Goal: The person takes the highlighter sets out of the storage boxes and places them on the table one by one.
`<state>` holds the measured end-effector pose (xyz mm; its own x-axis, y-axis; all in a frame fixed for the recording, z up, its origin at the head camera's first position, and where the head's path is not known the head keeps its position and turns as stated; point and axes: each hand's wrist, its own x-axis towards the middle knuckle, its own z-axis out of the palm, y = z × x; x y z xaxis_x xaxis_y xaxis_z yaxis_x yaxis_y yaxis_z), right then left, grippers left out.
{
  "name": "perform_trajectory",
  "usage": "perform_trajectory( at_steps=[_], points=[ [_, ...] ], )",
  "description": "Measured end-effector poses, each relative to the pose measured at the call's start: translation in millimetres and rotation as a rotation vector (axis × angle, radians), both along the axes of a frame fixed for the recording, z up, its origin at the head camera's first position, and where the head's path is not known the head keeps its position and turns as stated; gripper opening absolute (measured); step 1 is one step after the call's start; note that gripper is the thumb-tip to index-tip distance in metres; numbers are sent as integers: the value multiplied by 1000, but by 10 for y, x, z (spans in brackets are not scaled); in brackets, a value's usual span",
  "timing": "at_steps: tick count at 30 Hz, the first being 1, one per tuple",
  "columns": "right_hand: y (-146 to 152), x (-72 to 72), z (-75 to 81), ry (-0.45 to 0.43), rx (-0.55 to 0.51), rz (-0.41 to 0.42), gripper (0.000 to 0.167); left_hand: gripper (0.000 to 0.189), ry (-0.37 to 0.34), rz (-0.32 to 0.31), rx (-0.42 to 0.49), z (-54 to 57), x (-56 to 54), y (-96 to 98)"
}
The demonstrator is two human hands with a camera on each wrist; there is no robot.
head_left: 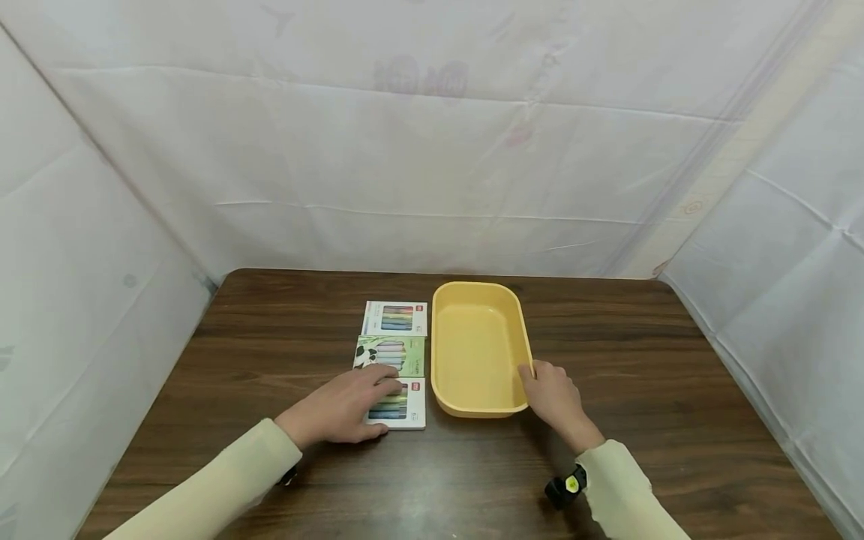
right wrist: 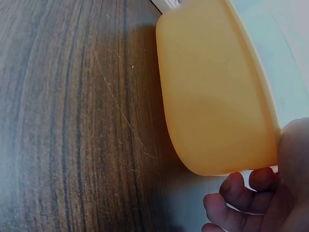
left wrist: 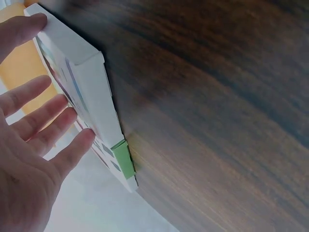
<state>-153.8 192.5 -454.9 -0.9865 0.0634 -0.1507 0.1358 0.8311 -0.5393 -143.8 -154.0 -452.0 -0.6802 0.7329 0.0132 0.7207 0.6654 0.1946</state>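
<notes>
A yellow plastic basin [head_left: 475, 345] stands upright on the table. My right hand [head_left: 555, 397] pinches the rim of its right side near the front corner, thumb over the edge and fingers outside, as the right wrist view shows. Left of the basin, three flat boxes of coloured pens lie in a column. My left hand [head_left: 344, 405] rests with spread fingers on the nearest white pen box [head_left: 417, 405], the thumb at its near edge. Behind it lies a green pen box with a panda [head_left: 415, 356], then another white pen box [head_left: 373, 319]. My left hand partly covers the two nearer boxes.
The dark wooden table [head_left: 283, 322] spreads around the boxes and basin. White sheeting [head_left: 405, 165] hangs behind the table and along both sides. A black band with a yellow-green disc [head_left: 565, 486] is on my right wrist.
</notes>
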Motion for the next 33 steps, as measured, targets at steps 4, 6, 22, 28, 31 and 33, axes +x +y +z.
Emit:
perform_trajectory(
  at_steps=[4, 6, 22, 28, 31, 33],
  points=[
    [13, 4, 7, -10, 5, 3, 36, 59, 4, -3, 2, -5, -20, 16],
    [22, 8, 14, -15, 5, 3, 35, 60, 5, -3, 1, -5, -36, 30],
    [31, 16, 3, -24, -23, 32, 34, 57, -28, 24, -4, -7, -119, 39],
    [19, 28, 12, -19, 7, 42, 34, 55, -27, 24, -7, 2, -119, 16],
    [21, 37, 14, -16, 17, 38, 40, 51, -14, 24, -4, -1, -120, 5],
    [25, 40, 4, -10, 16, 37, 46, 48, 9, 17, 7, 5, -123, -2]
  ],
)
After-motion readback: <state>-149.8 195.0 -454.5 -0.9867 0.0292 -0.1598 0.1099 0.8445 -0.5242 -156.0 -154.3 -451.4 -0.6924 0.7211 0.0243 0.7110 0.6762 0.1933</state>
